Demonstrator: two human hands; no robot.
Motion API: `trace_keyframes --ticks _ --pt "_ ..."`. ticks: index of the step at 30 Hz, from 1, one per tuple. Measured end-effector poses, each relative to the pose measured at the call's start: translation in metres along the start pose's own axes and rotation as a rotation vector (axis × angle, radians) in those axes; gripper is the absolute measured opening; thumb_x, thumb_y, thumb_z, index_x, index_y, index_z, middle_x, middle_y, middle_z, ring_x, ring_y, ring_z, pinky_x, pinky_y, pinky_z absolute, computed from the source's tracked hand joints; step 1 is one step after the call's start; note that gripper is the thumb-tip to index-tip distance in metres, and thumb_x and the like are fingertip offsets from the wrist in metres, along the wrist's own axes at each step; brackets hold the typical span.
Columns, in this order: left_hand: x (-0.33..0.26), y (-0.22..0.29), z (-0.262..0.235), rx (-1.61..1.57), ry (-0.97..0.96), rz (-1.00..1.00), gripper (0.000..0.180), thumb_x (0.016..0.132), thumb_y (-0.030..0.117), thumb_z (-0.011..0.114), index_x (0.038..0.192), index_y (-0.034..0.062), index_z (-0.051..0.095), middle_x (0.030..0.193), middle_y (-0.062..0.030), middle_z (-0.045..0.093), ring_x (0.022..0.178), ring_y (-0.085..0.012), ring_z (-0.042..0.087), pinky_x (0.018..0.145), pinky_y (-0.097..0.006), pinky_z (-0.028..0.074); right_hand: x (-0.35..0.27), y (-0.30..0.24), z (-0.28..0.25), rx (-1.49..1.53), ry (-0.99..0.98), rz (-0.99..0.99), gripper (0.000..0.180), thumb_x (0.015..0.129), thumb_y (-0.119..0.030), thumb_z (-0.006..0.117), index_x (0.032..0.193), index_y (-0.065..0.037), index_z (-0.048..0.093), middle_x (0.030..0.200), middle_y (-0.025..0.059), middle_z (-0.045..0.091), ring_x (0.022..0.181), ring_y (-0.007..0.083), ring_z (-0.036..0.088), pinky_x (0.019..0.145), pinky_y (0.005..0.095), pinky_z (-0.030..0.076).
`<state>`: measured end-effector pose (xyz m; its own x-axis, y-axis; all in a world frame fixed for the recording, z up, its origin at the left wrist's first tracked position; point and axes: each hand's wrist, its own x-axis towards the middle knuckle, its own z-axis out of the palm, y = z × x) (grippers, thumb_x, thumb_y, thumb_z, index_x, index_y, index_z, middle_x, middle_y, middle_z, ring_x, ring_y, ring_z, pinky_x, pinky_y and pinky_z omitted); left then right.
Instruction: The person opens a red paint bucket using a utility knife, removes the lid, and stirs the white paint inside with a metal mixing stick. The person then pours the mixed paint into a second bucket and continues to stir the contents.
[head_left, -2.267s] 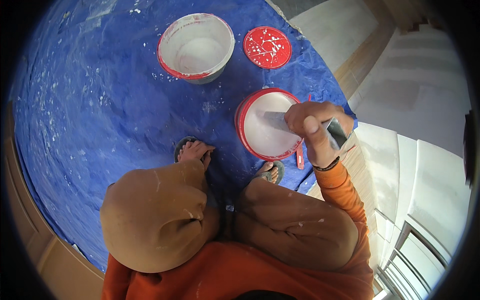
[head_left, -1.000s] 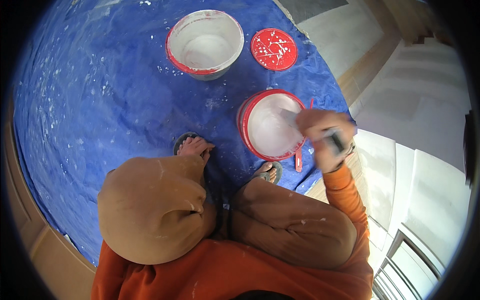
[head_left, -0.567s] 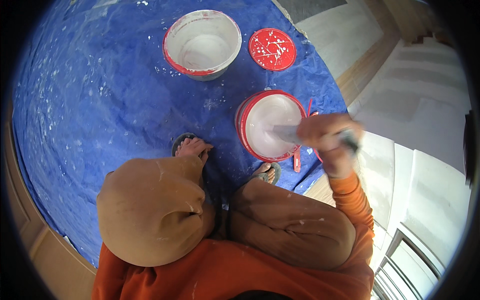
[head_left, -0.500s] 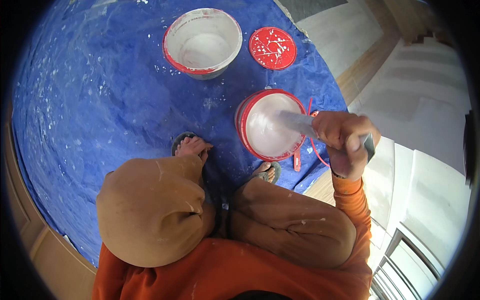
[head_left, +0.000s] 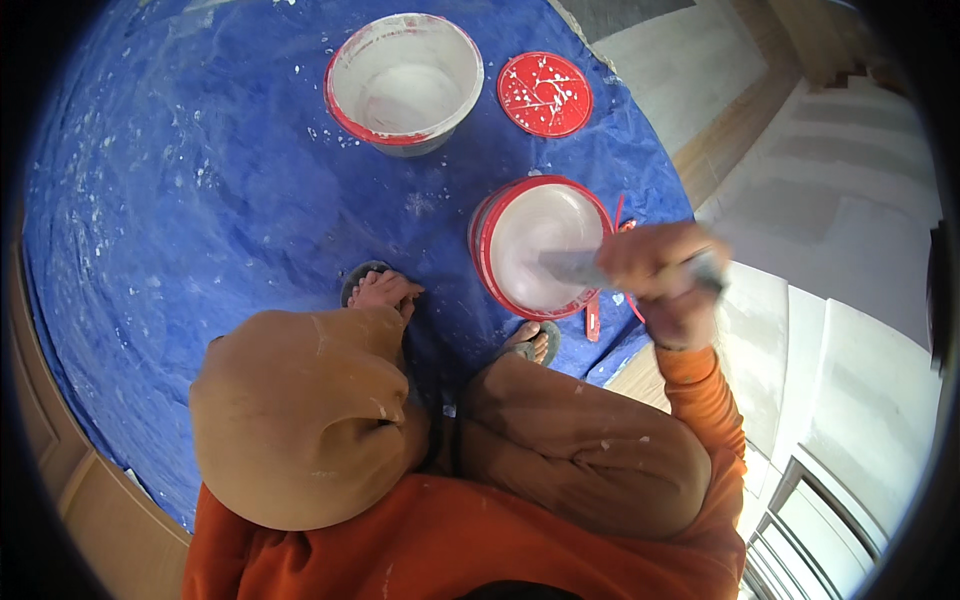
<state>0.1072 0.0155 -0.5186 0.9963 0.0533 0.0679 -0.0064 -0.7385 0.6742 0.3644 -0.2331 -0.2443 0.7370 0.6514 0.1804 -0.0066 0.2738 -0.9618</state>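
My right hand [head_left: 668,270], a little blurred, is closed around a flat grey metal strip [head_left: 572,267]. One end of the strip angles down over and into the near bucket [head_left: 482,240]; the other sticks out past the hand's right side. Inside this red-rimmed bucket is smooth white paste [head_left: 535,235] with a swirl on its surface. I cannot make out my left hand; the bent left knee [head_left: 295,420] covers much of that side.
A wider white tub [head_left: 345,105] with a red rim, smeared inside, stands farther off. Beside it lies a paint-spotted red lid [head_left: 546,95]. A blue sheet [head_left: 230,200] covers the floor. My sandalled feet [head_left: 540,345] are close to the near bucket. Pale wall panels [head_left: 850,370] are at right.
My right hand has moved slightly left and down with the metal strip. The strip's end has shifted left and lower within the bucket.
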Motion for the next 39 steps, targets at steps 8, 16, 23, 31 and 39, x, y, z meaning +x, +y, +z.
trace_keyframes --ticks 8,16,23,31,39 --pt "0.0 0.018 0.002 0.139 0.046 -0.132 0.026 0.082 0.011 0.073 0.106 0.0216 0.078 0.1 0.0002 0.069 0.1 -0.0269 0.061 0.095 -0.038 0.048 0.013 0.004 0.011 -0.165 -0.088 0.008 0.011 0.09 -0.011 0.068 0.084 -0.003 0.064 0.071 0.0108 0.063 0.061 0.0259 0.062 0.059 0.0365 0.049" --pt "-0.005 -0.003 0.009 0.013 0.026 -0.05 0.022 0.085 0.012 0.073 0.101 0.0239 0.08 0.097 0.0008 0.068 0.095 -0.028 0.059 0.088 -0.041 0.048 0.019 0.016 0.01 -0.331 -0.249 -0.122 0.013 0.089 -0.012 0.072 0.087 -0.001 0.066 0.074 0.0118 0.068 0.066 0.0185 0.066 0.063 0.0356 0.055" --pt "0.003 -0.001 0.006 -0.027 0.009 0.0 0.022 0.086 0.01 0.072 0.104 0.0214 0.079 0.096 -0.0003 0.068 0.095 -0.0284 0.059 0.089 -0.041 0.048 0.005 0.011 0.009 -0.52 -0.366 -0.077 0.007 0.085 -0.005 0.07 0.085 -0.002 0.064 0.069 0.0101 0.062 0.059 0.0233 0.062 0.057 0.0348 0.049" --pt "0.005 0.0 0.003 -0.085 0.0 0.017 0.029 0.084 0.006 0.072 0.109 0.0203 0.077 0.098 0.0004 0.07 0.096 -0.0269 0.06 0.092 -0.04 0.046 -0.006 0.027 -0.007 -0.48 -0.127 -0.15 0.009 0.086 -0.01 0.067 0.084 -0.002 0.063 0.071 0.012 0.063 0.059 0.023 0.063 0.058 0.0352 0.05" --pt "-0.003 -0.003 0.004 0.033 0.002 -0.018 0.03 0.082 0.006 0.075 0.109 0.0196 0.077 0.101 0.0011 0.071 0.1 -0.025 0.061 0.093 -0.038 0.046 0.001 0.028 0.01 -0.297 0.019 -0.124 0.015 0.094 -0.012 0.073 0.087 -0.002 0.065 0.07 0.0108 0.064 0.058 0.0225 0.061 0.06 0.0339 0.051"
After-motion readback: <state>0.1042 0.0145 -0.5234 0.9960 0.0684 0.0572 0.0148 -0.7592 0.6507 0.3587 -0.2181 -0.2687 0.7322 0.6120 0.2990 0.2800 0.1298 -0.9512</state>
